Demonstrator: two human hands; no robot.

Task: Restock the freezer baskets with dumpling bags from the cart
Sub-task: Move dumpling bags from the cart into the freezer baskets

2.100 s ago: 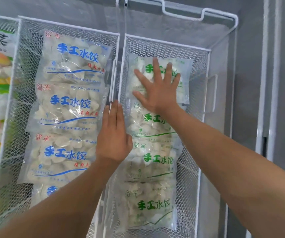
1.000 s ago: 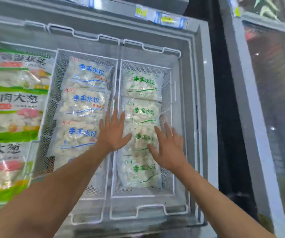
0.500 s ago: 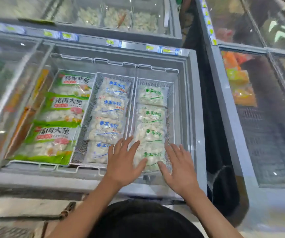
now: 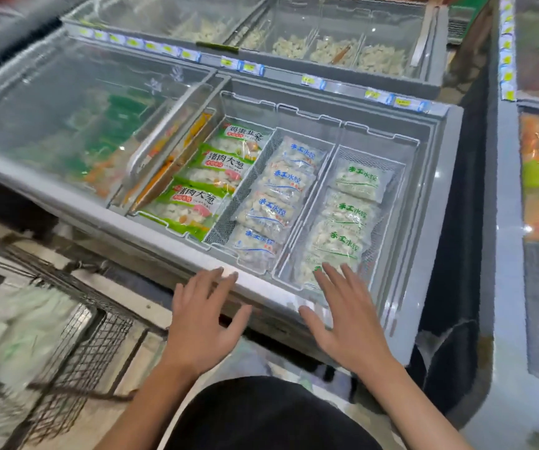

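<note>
Both hands, left hand [image 4: 201,323] and right hand [image 4: 347,323], hover flat with fingers spread, holding nothing, over the grey chest freezer's front rim [image 4: 261,285] by the green-print dumpling bags [image 4: 342,228].

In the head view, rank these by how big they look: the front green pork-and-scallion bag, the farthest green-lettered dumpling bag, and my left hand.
1. Left hand, though nearness to the camera inflates it.
2. Front green pork-and-scallion bag.
3. Farthest green-lettered dumpling bag.

Both hands empty, fingers spread: left hand [image 4: 205,323] fingertips at freezer front rim [image 4: 261,289], right hand [image 4: 347,323] fingertips over green-print dumpling bags [image 4: 342,237]; wire cart [image 4: 76,336] left of them.
</note>
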